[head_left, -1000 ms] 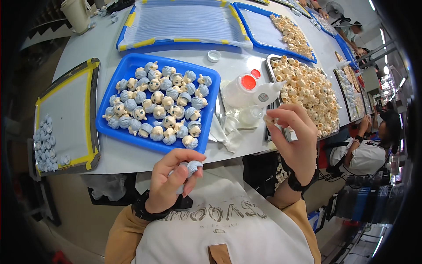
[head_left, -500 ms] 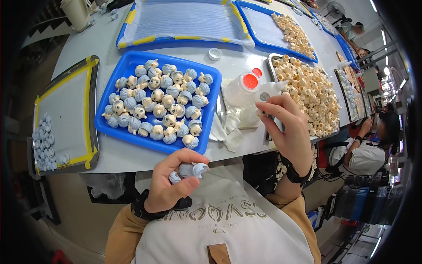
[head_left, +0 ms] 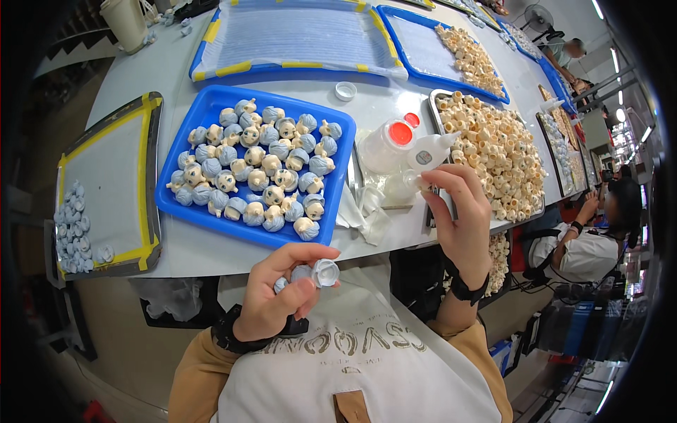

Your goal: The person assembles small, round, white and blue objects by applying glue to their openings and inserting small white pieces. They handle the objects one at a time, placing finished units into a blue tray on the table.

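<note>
My left hand [head_left: 278,292] is closed around several pale blue doll hair pieces. One hair piece [head_left: 326,273] sits between thumb and forefinger with its hollow inside facing up. My right hand [head_left: 458,222] pinches at the narrow end of a small translucent bottle [head_left: 400,186], which leans on the table's near side. Ahead of my left hand is a blue tray [head_left: 243,231] with assembled doll heads [head_left: 271,166], blue-haired with painted faces. On the right, a metal tray [head_left: 438,106] is heaped with bare cream doll head parts [head_left: 493,151].
A red-capped jar [head_left: 384,151] and a white squeeze bottle [head_left: 431,150] stand behind my right hand. Crumpled tissue [head_left: 370,215] lies nearby. At left, a yellow-taped tray [head_left: 106,176] holds loose hair pieces [head_left: 72,229]. A person [head_left: 575,247] sits at far right.
My right hand has come slightly down and its fingertips now meet the small bottle's end. In my left hand, the hair piece has turned so its hollow faces up.
</note>
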Demonstrator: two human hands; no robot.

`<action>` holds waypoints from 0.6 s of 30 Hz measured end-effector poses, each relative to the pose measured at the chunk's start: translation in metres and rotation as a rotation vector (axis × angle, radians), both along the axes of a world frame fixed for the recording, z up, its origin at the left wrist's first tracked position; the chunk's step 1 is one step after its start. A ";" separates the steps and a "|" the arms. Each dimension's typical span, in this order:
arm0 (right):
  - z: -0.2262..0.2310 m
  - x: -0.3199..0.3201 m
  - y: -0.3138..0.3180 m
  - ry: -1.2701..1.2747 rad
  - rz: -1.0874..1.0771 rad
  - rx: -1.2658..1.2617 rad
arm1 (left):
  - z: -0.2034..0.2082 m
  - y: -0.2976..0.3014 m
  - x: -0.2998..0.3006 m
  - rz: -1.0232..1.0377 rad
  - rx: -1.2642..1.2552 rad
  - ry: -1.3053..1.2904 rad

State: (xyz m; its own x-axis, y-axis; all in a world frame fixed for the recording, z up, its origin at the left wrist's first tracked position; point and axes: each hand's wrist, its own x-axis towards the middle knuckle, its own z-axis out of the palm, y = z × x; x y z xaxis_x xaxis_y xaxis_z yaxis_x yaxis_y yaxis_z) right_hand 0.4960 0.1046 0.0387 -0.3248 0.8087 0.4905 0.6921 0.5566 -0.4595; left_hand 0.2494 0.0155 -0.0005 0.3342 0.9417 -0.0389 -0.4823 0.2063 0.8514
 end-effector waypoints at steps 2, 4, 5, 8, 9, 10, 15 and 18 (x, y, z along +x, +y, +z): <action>0.001 -0.001 0.000 0.045 -0.019 0.047 | 0.005 0.001 0.001 -0.011 -0.019 0.034; 0.005 -0.006 -0.006 0.119 -0.024 0.055 | 0.008 0.001 0.002 -0.028 -0.043 0.071; 0.012 -0.013 -0.014 0.170 -0.019 0.042 | 0.007 0.001 0.002 -0.021 -0.034 0.061; 0.013 -0.032 -0.036 0.342 0.174 -0.031 | 0.002 0.000 0.002 0.017 -0.015 0.045; 0.015 -0.038 -0.042 0.380 0.279 -0.080 | 0.003 0.001 0.002 0.036 -0.013 0.047; 0.013 -0.041 -0.045 0.394 0.343 -0.102 | 0.003 0.002 0.003 0.055 -0.011 0.048; 0.005 -0.053 -0.048 0.344 0.479 -0.108 | 0.004 0.000 0.005 0.112 -0.038 0.003; 0.008 -0.055 -0.044 0.232 0.504 -0.103 | 0.000 0.000 0.003 0.095 -0.015 0.028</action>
State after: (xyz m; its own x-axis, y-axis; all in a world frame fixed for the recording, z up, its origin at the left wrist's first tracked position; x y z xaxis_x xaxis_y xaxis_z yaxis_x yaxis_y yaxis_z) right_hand 0.4407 0.0610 0.0470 -0.5765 0.6287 0.5219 0.2263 0.7366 -0.6374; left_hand 0.2528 0.0154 -0.0001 0.2420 0.9684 -0.0609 -0.4766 0.1733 0.8618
